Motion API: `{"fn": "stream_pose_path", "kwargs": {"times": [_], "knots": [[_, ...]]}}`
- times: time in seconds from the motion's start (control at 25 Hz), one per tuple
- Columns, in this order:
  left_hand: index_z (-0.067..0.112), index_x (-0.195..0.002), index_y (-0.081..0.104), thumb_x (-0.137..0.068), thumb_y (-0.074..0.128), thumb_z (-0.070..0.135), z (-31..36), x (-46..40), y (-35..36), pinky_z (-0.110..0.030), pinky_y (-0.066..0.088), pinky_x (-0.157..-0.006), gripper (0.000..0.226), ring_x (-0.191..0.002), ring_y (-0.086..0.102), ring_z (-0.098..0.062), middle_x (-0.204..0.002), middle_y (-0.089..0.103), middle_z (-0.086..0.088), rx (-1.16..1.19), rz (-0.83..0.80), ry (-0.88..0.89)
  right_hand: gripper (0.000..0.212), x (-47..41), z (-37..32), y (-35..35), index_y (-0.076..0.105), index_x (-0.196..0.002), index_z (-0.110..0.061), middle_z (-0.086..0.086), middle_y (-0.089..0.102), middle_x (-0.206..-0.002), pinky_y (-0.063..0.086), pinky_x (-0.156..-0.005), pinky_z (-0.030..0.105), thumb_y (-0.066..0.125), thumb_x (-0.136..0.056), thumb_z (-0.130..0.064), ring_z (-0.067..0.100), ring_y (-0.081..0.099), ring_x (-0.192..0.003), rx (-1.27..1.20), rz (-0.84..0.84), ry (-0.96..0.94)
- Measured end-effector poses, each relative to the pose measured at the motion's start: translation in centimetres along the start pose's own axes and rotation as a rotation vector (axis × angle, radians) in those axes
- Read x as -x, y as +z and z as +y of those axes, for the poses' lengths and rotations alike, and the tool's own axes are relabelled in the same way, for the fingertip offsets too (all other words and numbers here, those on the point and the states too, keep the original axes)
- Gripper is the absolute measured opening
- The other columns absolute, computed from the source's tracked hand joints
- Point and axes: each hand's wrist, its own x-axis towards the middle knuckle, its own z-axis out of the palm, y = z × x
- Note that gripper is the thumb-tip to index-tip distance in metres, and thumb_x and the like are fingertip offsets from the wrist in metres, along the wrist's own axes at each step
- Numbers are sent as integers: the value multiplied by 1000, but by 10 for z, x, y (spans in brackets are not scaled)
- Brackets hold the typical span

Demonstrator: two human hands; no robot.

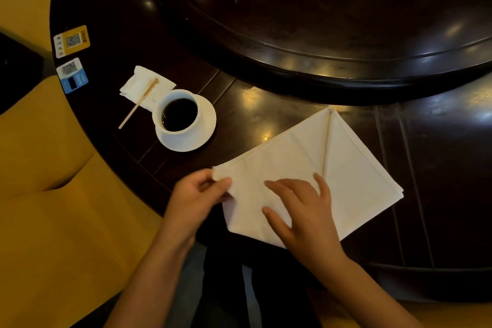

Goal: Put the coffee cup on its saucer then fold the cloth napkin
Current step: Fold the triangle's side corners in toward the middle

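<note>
Already the coffee cup (179, 112), full of dark coffee, is set on its saucer (202, 132) on the dark table (266, 104). Nearby, the white cloth napkin (346, 168) is spread partly folded; its left corner is pinched by the left hand (195, 198), while the right hand (306, 214) is pressed flat on it, fingers spread.

Only 1 view is given, from a wide-angle camera worn on the head. It looks forward and steeply down onto a dark table (266, 104), close enough that both forearms enter from the bottom edge. The table fills the centre and right, curving at the upper edge; a yellow seat (53, 221) fills the left.
</note>
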Motion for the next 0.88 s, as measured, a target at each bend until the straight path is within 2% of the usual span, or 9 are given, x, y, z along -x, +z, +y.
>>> {"fn": "stream_pose_path", "kwargs": {"times": [0.08, 0.2, 0.32, 0.44, 0.56, 0.64, 0.68, 0.8, 0.88], "knots": [[16, -89, 71, -84, 64, 13, 7, 3, 33, -27, 56, -72, 9, -83, 70, -15, -87, 74, -2, -2, -119, -15, 31, -17, -9, -3, 56, -107, -26, -1, 69, -104, 31, -104, 51, 45, -89, -48, 15, 60, -99, -58, 132, -33], [16, -88, 73, -87, 59, 19, 11, 1, 58, -30, 54, -79, 14, -89, 70, -19, -87, 75, -4, 98, -150, -26, 22, -30, 3, -9, 65, -99, -20, 2, 71, -95, 44, -93, 39, 57, -85, -35, 13, 57, -92, -134, 239, -4], [13, -98, 69, -93, 48, 20, 12, -1, 73, -29, 54, -85, 23, -95, 68, -19, -95, 74, -6, 272, -206, -85, 19, -35, 20, -19, 70, -99, -15, 3, 68, -91, 43, -79, 8, 61, -84, -20, 6, 57, -82, -241, 211, 114], [19, -101, 68, -95, 44, 19, 10, -6, 86, -25, 52, -87, 24, -100, 66, -14, -102, 73, 0, 217, -293, -40, 19, -52, 40, -36, 70, -102, -14, 0, 64, -87, 45, -71, 7, 62, -85, -12, 1, 56, -75, -370, 134, 206], [26, -97, 70, -94, 51, 21, 6, -19, 94, -20, 50, -88, 20, -102, 63, -8, -105, 70, 8, -29, -177, 131, 14, -84, 69, -50, 67, -99, -10, -1, 64, -85, 46, -71, 7, 62, -87, -15, 0, 56, -73, -362, 72, 353], [24, -110, 66, -93, 51, 27, 0, -27, 98, -8, 43, -87, 22, -103, 57, -1, -115, 64, 10, -305, -83, 300, 15, -104, 87, -54, 66, -99, -8, 4, 66, -88, 48, -76, 18, 59, -89, -16, 7, 57, -75, -282, 30, 390], [22, -118, 62, -93, 49, 32, -4, -32, 100, -9, 40, -89, 30, -107, 53, 1, -120, 61, 8, -443, -52, 414, 17, -111, 94, -54, 66, -101, -7, 7, 67, -92, 48, -78, 22, 57, -90, -16, 11, 56, -79, -241, 6, 394], [15, -134, 48, -96, 34, 45, -19, -54, 104, -31, 34, -101, 51, -123, 42, -10, -135, 53, -2, -765, -57, 755, 22, -125, 111, -52, 65, -109, -9, 9, 66, -102, 46, -80, 26, 56, -91, -19, 13, 55, -84, -135, -23, 380], [15, -141, 36, -96, 20, 49, -31, -70, 108, -44, 24, -108, 59, -134, 32, -17, -144, 42, -6, -1004, -86, 896, 24, -131, 116, -49, 64, -110, -10, 8, 67, -102, 49, -84, 31, 58, -90, -20, 15, 57, -88, -112, -13, 348]]}}
